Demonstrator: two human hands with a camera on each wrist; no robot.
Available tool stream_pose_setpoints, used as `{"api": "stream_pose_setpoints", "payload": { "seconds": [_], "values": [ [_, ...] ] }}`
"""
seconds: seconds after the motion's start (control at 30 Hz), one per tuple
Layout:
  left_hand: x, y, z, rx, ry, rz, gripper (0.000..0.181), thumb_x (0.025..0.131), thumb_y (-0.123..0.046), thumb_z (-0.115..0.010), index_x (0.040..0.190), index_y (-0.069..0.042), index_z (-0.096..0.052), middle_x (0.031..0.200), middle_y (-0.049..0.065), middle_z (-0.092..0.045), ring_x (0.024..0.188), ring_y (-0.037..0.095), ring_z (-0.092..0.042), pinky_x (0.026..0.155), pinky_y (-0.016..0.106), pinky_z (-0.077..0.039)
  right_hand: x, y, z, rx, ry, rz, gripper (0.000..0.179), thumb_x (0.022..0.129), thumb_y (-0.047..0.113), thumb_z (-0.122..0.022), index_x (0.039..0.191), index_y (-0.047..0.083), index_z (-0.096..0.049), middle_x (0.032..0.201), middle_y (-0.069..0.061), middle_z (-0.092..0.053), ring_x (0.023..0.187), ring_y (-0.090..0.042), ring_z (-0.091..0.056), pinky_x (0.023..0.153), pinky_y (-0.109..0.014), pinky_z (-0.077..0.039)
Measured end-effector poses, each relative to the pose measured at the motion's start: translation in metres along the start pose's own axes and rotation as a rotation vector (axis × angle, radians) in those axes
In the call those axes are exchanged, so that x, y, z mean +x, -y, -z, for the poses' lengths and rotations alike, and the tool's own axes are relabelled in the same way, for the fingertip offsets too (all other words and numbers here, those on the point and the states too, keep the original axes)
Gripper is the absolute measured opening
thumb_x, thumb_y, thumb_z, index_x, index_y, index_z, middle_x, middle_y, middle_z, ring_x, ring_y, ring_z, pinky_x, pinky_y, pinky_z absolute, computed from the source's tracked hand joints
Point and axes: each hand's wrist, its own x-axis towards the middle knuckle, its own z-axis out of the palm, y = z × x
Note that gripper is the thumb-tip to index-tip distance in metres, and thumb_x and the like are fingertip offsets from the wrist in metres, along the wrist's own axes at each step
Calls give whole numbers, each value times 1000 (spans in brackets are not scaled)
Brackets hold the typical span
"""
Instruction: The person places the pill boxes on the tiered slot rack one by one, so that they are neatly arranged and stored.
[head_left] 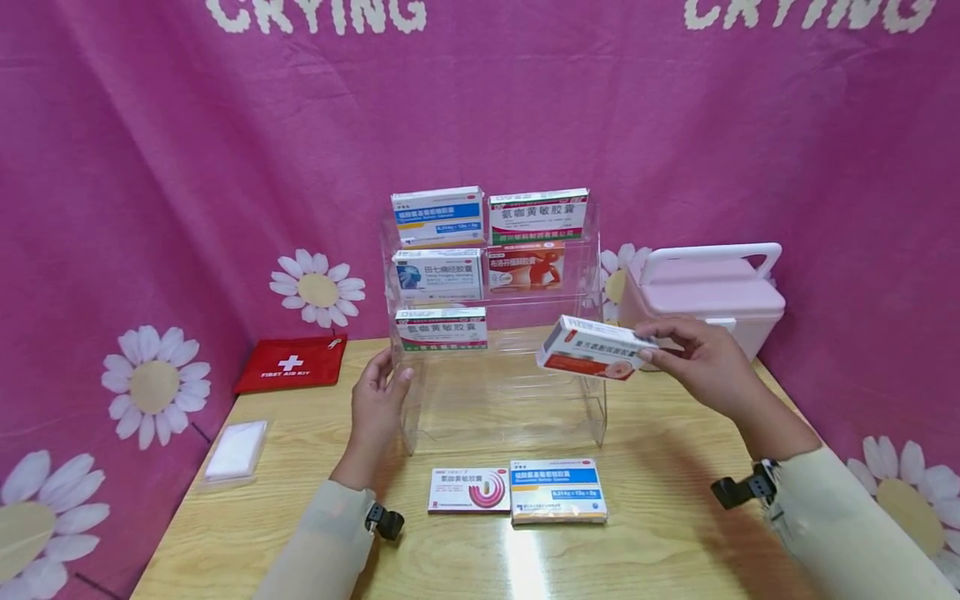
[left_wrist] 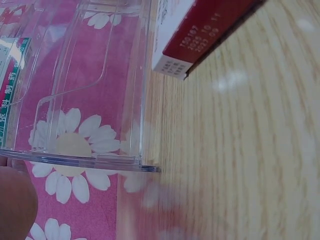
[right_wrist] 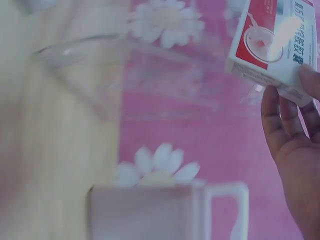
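Observation:
A clear acrylic display rack (head_left: 510, 408) stands on the table with medicine boxes on its tiers. My left hand (head_left: 377, 408) holds the rack's left side, thumb to the front; the other fingers are partly hidden. My right hand (head_left: 701, 362) pinches the right end of a white and red medicine box (head_left: 592, 348), tilted in the air before the lower right of the rack. In the right wrist view, thumb and fingers grip this box (right_wrist: 275, 45). A white and pink capsule box (head_left: 468, 490) and a blue and white box (head_left: 557, 492) lie side by side before the rack.
Behind the right hand stands a pink case (head_left: 705, 292) with a white handle. On the left lie a red first aid pouch (head_left: 292, 364) and a white pack (head_left: 236, 451) in clear plastic. Pink flowered cloth (head_left: 480, 108) hangs around the table (head_left: 652, 533).

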Motion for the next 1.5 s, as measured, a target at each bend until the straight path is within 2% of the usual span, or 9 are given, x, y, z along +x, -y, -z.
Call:
{"api": "stream_pose_setpoints", "payload": {
  "seconds": [0.23, 0.37, 0.5, 0.63, 0.73, 0.83, 0.93, 1.23, 1.5],
  "values": [
    [0, -1, -4, 1, -4, 4, 56, 109, -15, -69, 161, -14, -50, 167, 10, -51, 160, 28, -44, 125, 44, -44, 53, 31, -17, 16, -53, 53, 26, 104, 4, -73, 129, 2, -76, 133, 2, -69, 108, 2, -70, 86, -13, -62],
    [1, 0, -5, -10, -3, -13, 56, 108, -15, -70, 161, -14, -51, 167, 9, -51, 160, 28, -44, 125, 43, -44, 71, 43, -21, -23, -86, 31, 25, 104, 7, -74, 129, 5, -77, 139, -6, -70, 120, -10, -70, 89, -11, -60],
    [2, 1, -5, -6, -1, -28, 56, 108, -16, -70, 160, -13, -51, 166, 9, -52, 160, 27, -44, 123, 41, -45, 82, 46, -23, -71, -98, 28, 26, 104, 7, -74, 129, 8, -78, 138, -11, -71, 133, -25, -65, 99, -15, -59],
    [1, 1, -4, 6, 1, -16, 56, 108, -17, -70, 161, -15, -50, 167, 8, -52, 161, 27, -43, 123, 41, -45, 89, 43, -26, -177, -76, 71, 26, 102, 3, -75, 127, 9, -79, 135, -12, -72, 124, -29, -70, 101, -30, -63],
    [1, 0, -3, 11, 6, -12, 57, 108, -16, -70, 161, -15, -49, 168, 9, -51, 161, 28, -43, 123, 41, -45, 93, 42, -28, -296, -53, 166, 25, 100, -2, -76, 123, 7, -80, 130, -14, -75, 117, -31, -74, 98, -42, -66],
    [0, 0, -3, 14, 2, -12, 57, 109, -17, -70, 162, -15, -49, 168, 9, -50, 161, 28, -43, 123, 41, -45, 97, 43, -30, -399, -33, 270, 25, 98, -5, -76, 120, 6, -81, 122, -15, -78, 107, -32, -77, 92, -48, -68],
    [0, 0, -2, 13, -5, -14, 56, 109, -16, -69, 162, -14, -49, 169, 10, -49, 161, 29, -43, 123, 43, -45, 99, 46, -34, -456, 0, 325, 25, 97, -5, -76, 119, 5, -80, 118, -15, -79, 103, -31, -77, 90, -50, -68],
    [0, -2, 0, 3, 6, -12, 56, 109, -15, -69, 161, -11, -49, 169, 12, -49, 162, 27, -41, 123, 40, -44, 99, 53, -46, -588, 142, 240, 26, 101, 1, -75, 127, 5, -76, 125, -16, -76, 114, -35, -75, 98, -53, -66],
    [-1, -4, 1, 22, 3, -11, 56, 109, -15, -69, 161, -12, -49, 169, 11, -49, 162, 28, -41, 125, 43, -44, 99, 54, -55, -714, 162, 244, 30, 100, 3, -75, 130, 1, -75, 124, -22, -76, 119, -41, -73, 104, -57, -61]
  ]
}}
